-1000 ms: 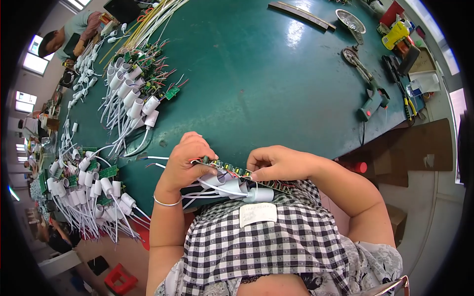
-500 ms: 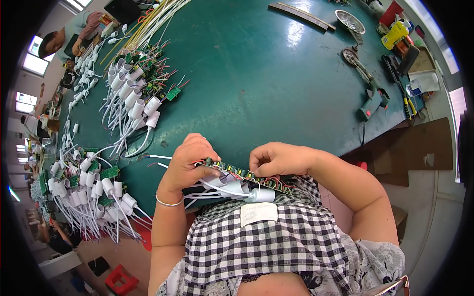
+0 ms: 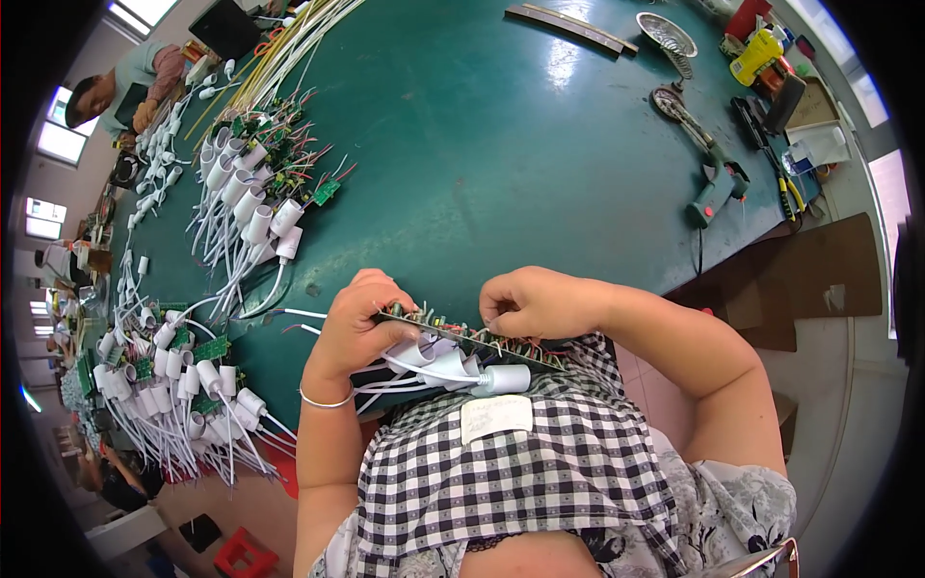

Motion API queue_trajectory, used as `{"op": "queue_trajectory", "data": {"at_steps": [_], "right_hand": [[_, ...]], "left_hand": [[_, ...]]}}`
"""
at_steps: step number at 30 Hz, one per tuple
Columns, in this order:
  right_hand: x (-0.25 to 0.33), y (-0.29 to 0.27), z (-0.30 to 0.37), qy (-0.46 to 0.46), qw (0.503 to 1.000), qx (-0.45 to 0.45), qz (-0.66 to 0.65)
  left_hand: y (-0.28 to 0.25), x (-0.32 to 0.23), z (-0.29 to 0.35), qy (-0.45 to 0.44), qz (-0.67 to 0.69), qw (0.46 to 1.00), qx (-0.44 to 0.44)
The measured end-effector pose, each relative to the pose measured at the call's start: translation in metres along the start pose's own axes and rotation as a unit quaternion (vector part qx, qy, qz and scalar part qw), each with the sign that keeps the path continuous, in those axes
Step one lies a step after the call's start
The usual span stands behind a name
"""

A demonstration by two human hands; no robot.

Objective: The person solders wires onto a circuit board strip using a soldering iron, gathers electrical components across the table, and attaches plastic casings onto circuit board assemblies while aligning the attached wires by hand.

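Note:
My left hand point(image 3: 370, 320) is closed round the left end of a long green circuit board strip point(image 3: 461, 334), thumb in front. Small components and short red wires stand up along the strip's upper face. My right hand point(image 3: 528, 302) is curled at the strip's right part, thumb and fingertips pinched together against the components; whatever lies between them is too small to make out. Just below the strip, close to my checked apron, are several white plastic tube housings point(image 3: 503, 380) with white cables. The cables pass under my left wrist toward the left.
On the green table point(image 3: 434, 144), a pile of white housings with boards point(image 3: 249, 207) lies to the left, and another pile point(image 3: 183, 376) sits nearer. A green-handled heat gun point(image 3: 718, 193), metal bars point(image 3: 570, 31) and a metal dish point(image 3: 667, 35) lie rightward. A person point(image 3: 135, 91) sits far left.
The strip has tipped, so its component face shows less and its edge more. My right hand has stayed pinched at the board, shifting slightly. The whole view has moved a little.

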State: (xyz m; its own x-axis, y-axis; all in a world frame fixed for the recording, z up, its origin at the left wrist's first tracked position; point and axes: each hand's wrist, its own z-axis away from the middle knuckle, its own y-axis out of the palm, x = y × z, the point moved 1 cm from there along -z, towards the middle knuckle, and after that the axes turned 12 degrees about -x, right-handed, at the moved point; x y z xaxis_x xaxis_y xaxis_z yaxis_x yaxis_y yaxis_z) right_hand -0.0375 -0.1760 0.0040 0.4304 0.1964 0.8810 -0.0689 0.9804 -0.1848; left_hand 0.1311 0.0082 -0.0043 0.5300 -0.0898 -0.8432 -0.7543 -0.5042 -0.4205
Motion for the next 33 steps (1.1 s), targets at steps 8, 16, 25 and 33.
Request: {"op": "queue_trajectory", "data": {"at_steps": [8,16,25,33], "right_hand": [[-0.021,-0.010,0.037,-0.166,0.869,-0.197,-0.422],[-0.025,0.016,0.035,-0.166,0.959,-0.208,0.098],[-0.044,0.017,0.033,-0.155,0.882,-0.424,-0.135],[-0.040,-0.006,0.054,-0.113,0.952,-0.247,-0.139]], "left_hand": [[-0.004,-0.002,-0.005,-0.216,-0.031,0.974,0.052],[-0.001,0.003,-0.005,-0.212,0.034,0.975,0.057],[-0.003,0.002,-0.015,-0.234,-0.030,0.968,0.085],[-0.002,0.008,-0.014,-0.292,0.015,0.951,0.103]]}}
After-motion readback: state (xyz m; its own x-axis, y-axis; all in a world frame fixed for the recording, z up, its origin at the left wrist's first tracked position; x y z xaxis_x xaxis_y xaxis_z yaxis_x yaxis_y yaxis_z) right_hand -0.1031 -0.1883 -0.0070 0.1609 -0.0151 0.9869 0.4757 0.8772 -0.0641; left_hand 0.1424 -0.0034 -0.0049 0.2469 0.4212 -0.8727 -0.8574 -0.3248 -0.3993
